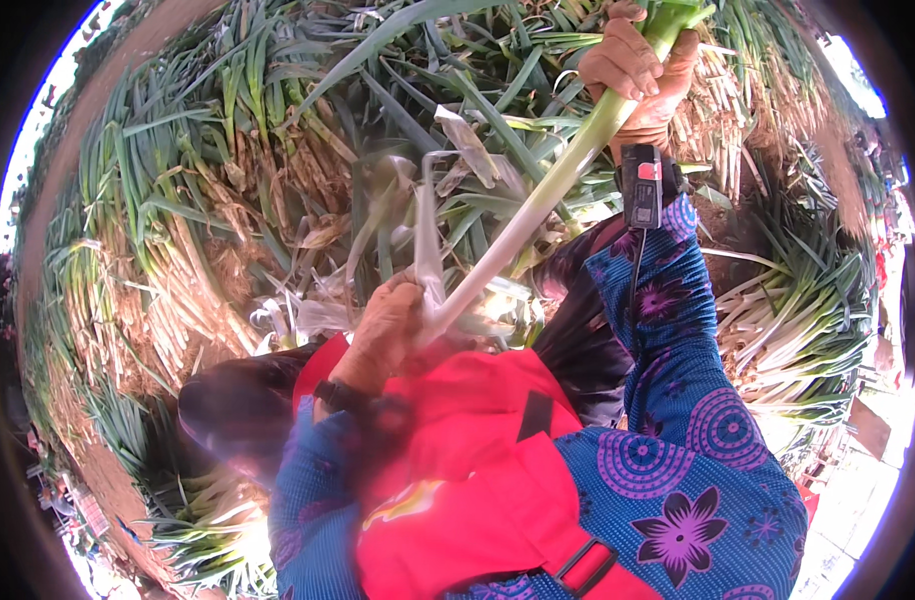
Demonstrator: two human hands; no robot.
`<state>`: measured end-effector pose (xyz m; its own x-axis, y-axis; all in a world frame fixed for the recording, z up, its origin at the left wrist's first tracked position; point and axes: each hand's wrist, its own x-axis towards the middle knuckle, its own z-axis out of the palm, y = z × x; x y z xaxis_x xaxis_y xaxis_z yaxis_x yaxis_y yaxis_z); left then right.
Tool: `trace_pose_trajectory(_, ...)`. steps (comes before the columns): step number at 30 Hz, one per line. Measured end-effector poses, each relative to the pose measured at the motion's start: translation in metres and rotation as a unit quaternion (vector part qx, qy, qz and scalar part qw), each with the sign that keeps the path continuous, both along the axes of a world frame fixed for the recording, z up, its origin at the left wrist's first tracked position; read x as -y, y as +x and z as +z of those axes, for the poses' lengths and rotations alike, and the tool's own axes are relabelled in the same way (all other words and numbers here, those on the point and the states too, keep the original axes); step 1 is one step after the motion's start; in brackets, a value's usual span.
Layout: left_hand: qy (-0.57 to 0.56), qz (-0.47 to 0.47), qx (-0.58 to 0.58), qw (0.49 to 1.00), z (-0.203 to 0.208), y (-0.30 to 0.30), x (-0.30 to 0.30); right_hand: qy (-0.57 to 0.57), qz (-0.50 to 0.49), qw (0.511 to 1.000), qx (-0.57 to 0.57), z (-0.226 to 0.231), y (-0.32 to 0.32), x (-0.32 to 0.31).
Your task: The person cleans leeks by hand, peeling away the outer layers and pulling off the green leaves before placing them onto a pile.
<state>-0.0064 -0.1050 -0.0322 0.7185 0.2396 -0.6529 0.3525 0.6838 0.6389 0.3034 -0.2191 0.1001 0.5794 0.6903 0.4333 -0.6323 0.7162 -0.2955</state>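
My right hand [640,70] is raised at the top right and grips the green upper part of a long leek [548,195]. The leek slants down to the left, its white end reaching my left hand [386,335] near the middle. My left hand pinches a thin pale strip of outer skin [425,225] that stands up from the leek's white end; the strip is blurred. A dark wristband with a small black device [642,185] sits on my right wrist. My sleeves are blue with purple flowers, over a red apron [478,470].
Heaps of leeks with green tops and dirty roots [218,200] cover the ground ahead and to the left. A pile of cleaned white leeks [788,320] lies at the right. More leeks [218,520] lie at the lower left.
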Motion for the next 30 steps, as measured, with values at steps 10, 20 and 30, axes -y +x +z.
trace_pose_trajectory(10,-0.107,0.153,0.055,0.981,-0.016,-0.017,-0.015,-0.025,-0.025,0.999,0.036,-0.005,0.016,0.009)
trace_pose_trajectory(20,-0.030,0.190,0.145,0.971,-0.021,-0.114,-0.119,0.018,0.064,0.996,-0.055,-0.029,0.094,0.051)
trace_pose_trajectory(30,0.465,-0.006,0.135,0.875,0.073,-0.018,-0.053,-0.092,-0.023,0.956,-0.278,-0.057,0.092,0.038)
